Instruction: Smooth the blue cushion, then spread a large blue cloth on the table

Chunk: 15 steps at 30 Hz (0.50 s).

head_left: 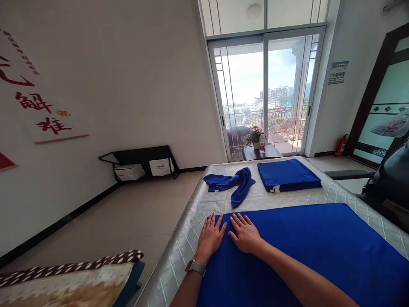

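Down at bottom center, both my hands, left hand [211, 236] and right hand [246, 234], lie flat, grip wide open, on the blue towel [319, 251].

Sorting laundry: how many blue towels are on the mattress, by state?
Spread flat under both hands: 1
Folded: 1
Crumpled: 1
Total: 3
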Tool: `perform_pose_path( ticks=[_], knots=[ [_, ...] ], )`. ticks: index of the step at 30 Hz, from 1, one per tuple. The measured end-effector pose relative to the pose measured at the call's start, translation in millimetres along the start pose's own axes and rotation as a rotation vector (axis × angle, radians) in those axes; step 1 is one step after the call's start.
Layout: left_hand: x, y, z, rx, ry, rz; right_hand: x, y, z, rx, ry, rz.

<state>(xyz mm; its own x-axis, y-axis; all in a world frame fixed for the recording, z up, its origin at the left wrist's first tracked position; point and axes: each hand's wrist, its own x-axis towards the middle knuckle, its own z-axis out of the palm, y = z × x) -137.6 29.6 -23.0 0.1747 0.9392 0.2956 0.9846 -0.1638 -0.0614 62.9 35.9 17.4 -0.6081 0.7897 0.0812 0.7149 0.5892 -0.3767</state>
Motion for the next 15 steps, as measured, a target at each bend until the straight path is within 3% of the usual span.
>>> perform_pose_path(
  ticks=[4, 15],
  knots=[
    [-0.3, 0.9, -2.5, 0.064, -0.017, 0.030, -0.8, 7.2, -4.6, 0.006, 0.011, 0.007],
    [0.3, 5.2, -11.7, 0.076, -0.057, -0.048, -19.4, 31.2, -24.0, -0.030, -0.001, 0.062]
  ],
)
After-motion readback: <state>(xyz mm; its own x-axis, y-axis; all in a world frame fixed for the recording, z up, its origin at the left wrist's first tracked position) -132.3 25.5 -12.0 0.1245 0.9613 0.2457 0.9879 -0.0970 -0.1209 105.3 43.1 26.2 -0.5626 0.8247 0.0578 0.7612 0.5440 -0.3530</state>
